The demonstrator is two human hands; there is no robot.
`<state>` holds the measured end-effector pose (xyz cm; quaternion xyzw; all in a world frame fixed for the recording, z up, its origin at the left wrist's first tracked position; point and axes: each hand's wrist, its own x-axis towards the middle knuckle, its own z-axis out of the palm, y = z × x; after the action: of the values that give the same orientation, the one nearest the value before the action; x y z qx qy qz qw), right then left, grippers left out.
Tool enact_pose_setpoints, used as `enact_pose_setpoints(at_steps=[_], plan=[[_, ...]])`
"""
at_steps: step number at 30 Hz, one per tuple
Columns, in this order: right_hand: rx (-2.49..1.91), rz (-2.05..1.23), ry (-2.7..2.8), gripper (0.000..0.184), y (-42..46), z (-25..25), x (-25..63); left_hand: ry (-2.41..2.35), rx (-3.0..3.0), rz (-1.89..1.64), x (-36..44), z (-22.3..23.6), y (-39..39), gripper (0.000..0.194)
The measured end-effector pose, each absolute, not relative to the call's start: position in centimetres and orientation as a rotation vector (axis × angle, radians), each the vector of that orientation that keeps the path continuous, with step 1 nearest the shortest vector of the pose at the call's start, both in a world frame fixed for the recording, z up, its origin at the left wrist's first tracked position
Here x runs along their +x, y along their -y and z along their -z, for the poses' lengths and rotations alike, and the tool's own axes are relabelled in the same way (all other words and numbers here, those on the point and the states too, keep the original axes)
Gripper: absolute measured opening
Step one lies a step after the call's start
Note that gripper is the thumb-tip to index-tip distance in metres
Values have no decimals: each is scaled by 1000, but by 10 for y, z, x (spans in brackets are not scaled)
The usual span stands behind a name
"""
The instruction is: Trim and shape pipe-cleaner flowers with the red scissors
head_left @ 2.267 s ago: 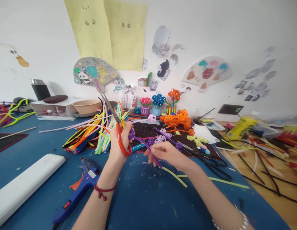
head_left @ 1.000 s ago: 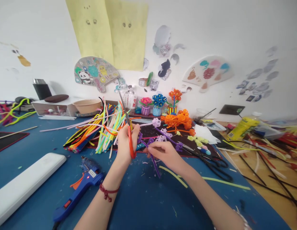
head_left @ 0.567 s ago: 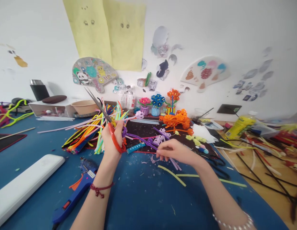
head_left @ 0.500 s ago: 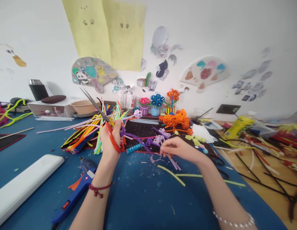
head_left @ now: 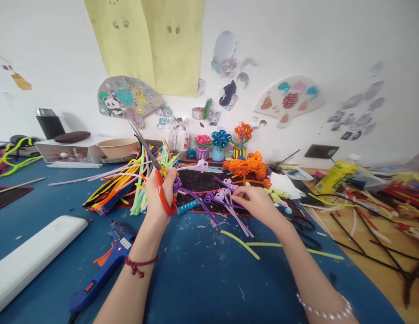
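Note:
My left hand [head_left: 157,193] is closed around red-handled scissors [head_left: 161,191], whose blades point up and away to the left. A dark purple pipe-cleaner flower [head_left: 176,184] shows at its fingertips, with a purple stem hanging down to the right. Just beyond those fingers is a lavender pipe-cleaner flower [head_left: 202,165]; whether the hand holds it too, I cannot tell. My right hand [head_left: 255,202] has its fingertips pinched at the edge of a small pile of lavender pipe-cleaner flowers [head_left: 225,194]. What lies between those fingertips is hidden.
Left of my forearm lies a blue glue gun [head_left: 110,265], its red light on. A bundle of coloured pipe cleaners [head_left: 118,184], orange flowers [head_left: 246,166] and potted pipe-cleaner flowers [head_left: 220,146] stand farther back. Black scissors [head_left: 306,229] lie by my right wrist.
My right hand has moved up and slightly right, from over the lavender stems to beside the flower heads. My left hand still holds the scissors, shifted slightly right.

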<state>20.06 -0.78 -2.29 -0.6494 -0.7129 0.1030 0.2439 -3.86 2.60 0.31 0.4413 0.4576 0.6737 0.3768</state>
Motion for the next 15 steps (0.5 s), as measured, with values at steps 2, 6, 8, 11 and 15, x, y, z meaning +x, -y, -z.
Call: enact_pose_setpoints(at_steps=[2, 6, 8, 11, 15], plan=[[-1825, -273, 1993, 22, 9, 22, 205, -1186, 1145, -1714, -37, -4, -24, 23], [-1810, -344, 2074, 24, 10, 24, 209, -1249, 1195, -1731, -38, -5, -22, 23], [-1802, -384, 2092, 21, 10, 24, 210, -1294, 1233, -1758, -39, -5, -24, 22], [-1810, -425, 2102, 17, 10, 23, 209, -1357, 1302, -1814, -40, -5, -25, 22], [-1836, -431, 2123, 12, 10, 23, 208, -1402, 1388, -1877, -40, -4, -25, 23]])
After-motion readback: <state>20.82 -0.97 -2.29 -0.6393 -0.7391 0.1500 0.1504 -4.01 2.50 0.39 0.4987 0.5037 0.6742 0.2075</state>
